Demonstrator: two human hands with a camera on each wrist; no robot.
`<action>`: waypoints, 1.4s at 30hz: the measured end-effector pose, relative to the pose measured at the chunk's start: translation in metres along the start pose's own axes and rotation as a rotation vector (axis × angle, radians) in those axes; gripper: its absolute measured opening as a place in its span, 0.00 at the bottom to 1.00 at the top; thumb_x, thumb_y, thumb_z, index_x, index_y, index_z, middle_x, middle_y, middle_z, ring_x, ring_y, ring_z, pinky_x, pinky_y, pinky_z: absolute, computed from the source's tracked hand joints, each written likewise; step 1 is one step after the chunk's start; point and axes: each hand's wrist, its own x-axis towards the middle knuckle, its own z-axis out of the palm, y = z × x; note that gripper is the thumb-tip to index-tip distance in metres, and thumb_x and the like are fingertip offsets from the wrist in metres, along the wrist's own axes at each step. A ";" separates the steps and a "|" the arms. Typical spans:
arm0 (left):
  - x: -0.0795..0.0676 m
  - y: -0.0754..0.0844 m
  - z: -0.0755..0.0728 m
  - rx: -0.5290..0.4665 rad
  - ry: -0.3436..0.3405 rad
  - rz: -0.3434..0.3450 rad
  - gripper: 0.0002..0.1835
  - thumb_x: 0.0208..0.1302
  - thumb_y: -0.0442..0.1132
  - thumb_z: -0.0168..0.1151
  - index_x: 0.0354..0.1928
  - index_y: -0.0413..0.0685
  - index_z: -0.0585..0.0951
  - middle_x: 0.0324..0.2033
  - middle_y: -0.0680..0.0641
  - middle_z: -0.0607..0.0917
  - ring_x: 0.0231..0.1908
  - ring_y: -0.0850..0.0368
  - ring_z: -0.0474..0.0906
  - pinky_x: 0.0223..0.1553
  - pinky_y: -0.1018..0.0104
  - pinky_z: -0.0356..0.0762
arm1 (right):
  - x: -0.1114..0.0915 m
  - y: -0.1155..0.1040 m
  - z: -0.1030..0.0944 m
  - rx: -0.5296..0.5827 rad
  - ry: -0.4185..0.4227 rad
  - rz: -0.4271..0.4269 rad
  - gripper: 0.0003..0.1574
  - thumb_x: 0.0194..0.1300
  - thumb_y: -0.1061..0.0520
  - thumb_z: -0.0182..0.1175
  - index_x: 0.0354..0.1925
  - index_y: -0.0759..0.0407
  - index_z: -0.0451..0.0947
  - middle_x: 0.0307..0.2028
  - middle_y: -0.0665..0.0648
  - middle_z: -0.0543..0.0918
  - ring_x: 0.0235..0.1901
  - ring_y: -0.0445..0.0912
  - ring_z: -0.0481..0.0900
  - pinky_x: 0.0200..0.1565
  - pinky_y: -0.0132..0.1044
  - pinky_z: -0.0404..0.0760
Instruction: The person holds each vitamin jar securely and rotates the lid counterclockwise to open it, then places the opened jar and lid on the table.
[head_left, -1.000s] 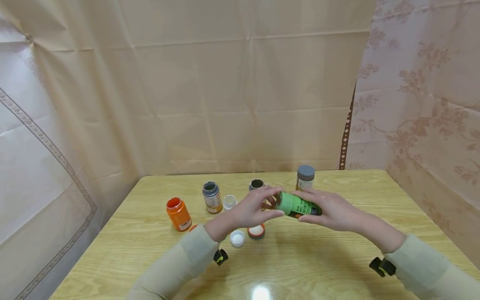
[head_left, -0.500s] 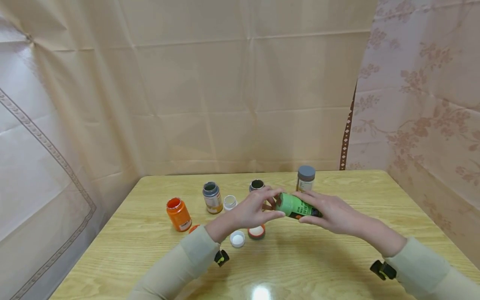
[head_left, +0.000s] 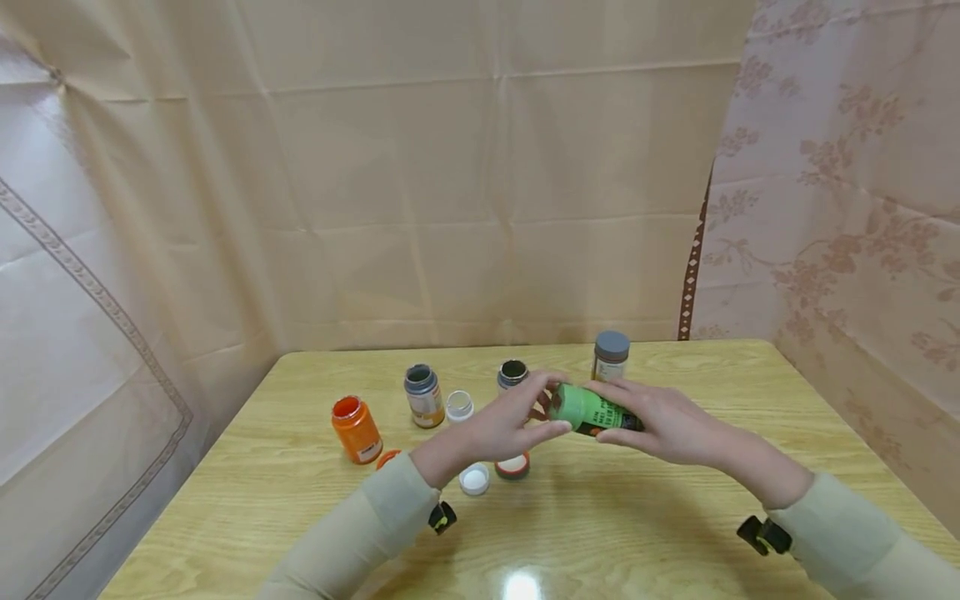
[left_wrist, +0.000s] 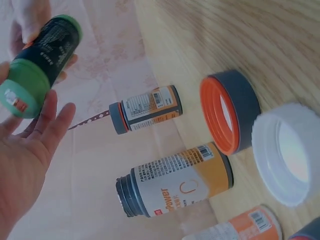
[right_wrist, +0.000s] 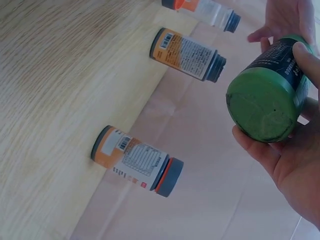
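Note:
Above the table, a green plastic bottle (head_left: 592, 412) with a dark label lies tilted between both hands. My right hand (head_left: 667, 427) grips its lower part, thumb and fingers on opposite sides; the green base faces the right wrist view. At the other end my left hand (head_left: 504, 427) holds the green cap (left_wrist: 25, 87), which carries a small sticker, between thumb and fingers. Behind the right hand stands a bottle with a grey lid (head_left: 612, 352). Partly behind the left hand is an uncapped bottle with a dark mouth (head_left: 513, 373).
On the wooden table (head_left: 300, 517), an open orange bottle (head_left: 357, 429), an open grey-necked bottle (head_left: 424, 397) and an open white-rimmed one (head_left: 459, 406) stand to the left. Loose caps lie nearer: a white cap (head_left: 474, 479), a grey one with a red rim (head_left: 512, 467) and an orange one (head_left: 387, 458).
The left hand's fingers shift slightly at the cap. Both hands and the green bottle otherwise stay in about the same place.

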 end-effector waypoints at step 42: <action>0.002 0.001 -0.012 0.037 0.032 0.112 0.31 0.63 0.35 0.67 0.66 0.45 0.66 0.54 0.47 0.76 0.46 0.61 0.77 0.45 0.71 0.77 | 0.003 0.002 -0.004 -0.069 0.046 0.018 0.40 0.59 0.43 0.69 0.65 0.54 0.69 0.50 0.54 0.79 0.33 0.40 0.76 0.30 0.36 0.74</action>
